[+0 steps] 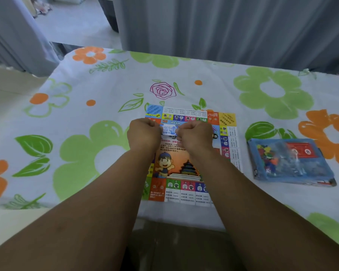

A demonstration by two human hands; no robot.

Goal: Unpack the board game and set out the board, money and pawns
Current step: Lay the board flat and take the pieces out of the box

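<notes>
The colourful paper game board [192,173] lies unfolded flat on the flowered tablecloth [90,137] in front of me. Above its middle, my left hand [144,134] and my right hand [194,136] both grip a small light-blue pack of play money [169,129] between them, fingers curled round its two ends. To the right lies the open blue game box [291,161]. Inside it, under clear plastic, are coloured pawns and a red card pack.
The table's far edge meets grey curtains [223,26]. Its left edge runs beside a pale floor [6,90]. The near table edge is just below the board, with my lap beneath it.
</notes>
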